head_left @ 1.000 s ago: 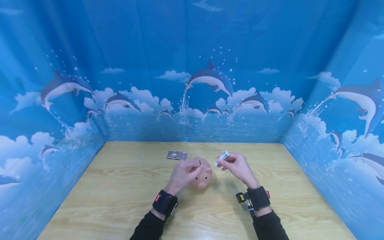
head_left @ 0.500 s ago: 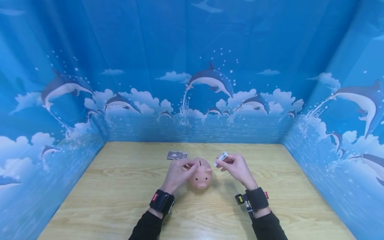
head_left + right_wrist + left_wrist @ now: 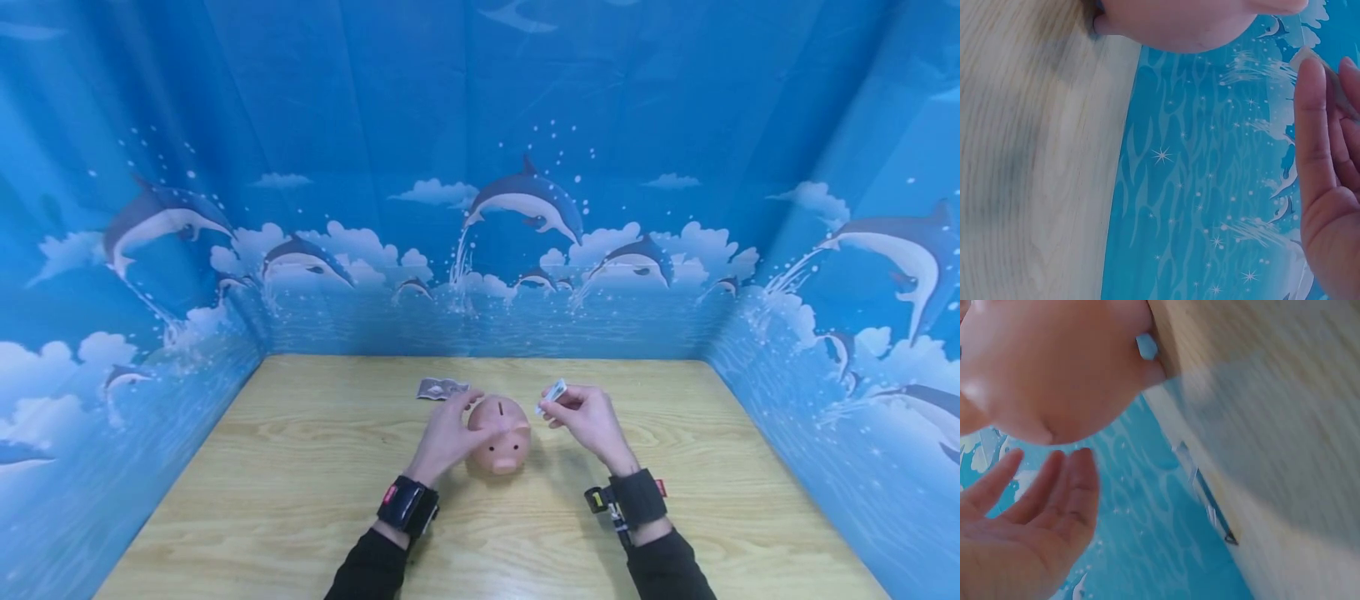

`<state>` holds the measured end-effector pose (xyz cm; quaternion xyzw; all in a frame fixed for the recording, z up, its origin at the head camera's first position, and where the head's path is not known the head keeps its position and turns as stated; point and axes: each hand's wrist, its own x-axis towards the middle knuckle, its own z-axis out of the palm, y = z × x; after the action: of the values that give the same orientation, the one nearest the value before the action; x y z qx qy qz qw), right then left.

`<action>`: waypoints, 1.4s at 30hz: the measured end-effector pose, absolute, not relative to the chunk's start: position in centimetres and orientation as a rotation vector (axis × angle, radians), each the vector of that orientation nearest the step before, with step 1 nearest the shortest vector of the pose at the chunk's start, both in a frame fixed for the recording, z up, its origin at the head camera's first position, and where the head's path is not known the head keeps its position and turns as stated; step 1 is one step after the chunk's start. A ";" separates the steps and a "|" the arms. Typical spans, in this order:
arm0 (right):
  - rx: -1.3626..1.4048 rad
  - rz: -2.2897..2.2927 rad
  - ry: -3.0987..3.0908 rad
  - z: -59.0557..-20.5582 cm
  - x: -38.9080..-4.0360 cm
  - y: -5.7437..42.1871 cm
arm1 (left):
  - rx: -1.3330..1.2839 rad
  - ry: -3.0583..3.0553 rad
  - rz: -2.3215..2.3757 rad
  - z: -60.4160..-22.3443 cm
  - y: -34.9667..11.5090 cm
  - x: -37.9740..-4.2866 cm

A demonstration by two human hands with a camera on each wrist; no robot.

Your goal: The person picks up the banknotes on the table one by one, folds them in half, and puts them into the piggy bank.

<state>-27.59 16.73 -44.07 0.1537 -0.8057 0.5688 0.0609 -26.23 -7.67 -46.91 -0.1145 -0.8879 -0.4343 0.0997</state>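
Observation:
A pink piggy bank with a dark slot on top stands on the table, its snout toward me. Around its left side my left hand is spread, thumb near the pig's face and fingers behind. In the left wrist view the fingers look fairly straight, with a small gap to the pig's body. To the right of the pig, my right hand pinches a small folded banknote between thumb and fingers, raised above the table. Most of that note is hidden by the thumb in the right wrist view.
A darker, creased banknote lies flat behind the pig, to the left. The wooden table is enclosed by a blue curtain with dolphins along its back and sides.
My left hand has drawn back from the pig's slot, and its pinched fingers have spread around the pig's left side. The right hand stays nearly still with the folded banknote.

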 end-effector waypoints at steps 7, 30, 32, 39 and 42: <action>0.450 1.746 -2.431 -44.3 -27.6 16.2 | -0.340 -2.680 -1.484 -47.5 -7.2 -26.3; 0.538 1.654 -2.416 -44.5 -28.4 13.8 | -0.379 -2.717 -1.729 -48.5 -6.5 -26.6; 0.537 1.628 -2.423 -44.4 -28.5 13.3 | -0.388 -2.711 -1.734 -48.5 -6.5 -26.7; 0.519 1.567 -2.452 -44.6 -28.4 12.3 | -0.401 -2.710 -1.735 -48.7 -6.4 -26.7; 0.524 1.549 -2.452 -44.7 -28.4 12.1 | -0.404 -2.710 -1.734 -48.7 -6.5 -26.6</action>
<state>-28.35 12.08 -44.69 0.1769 -0.8281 0.5230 0.0972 -26.62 -6.51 -48.72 -0.1244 -0.8347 -0.5341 -0.0506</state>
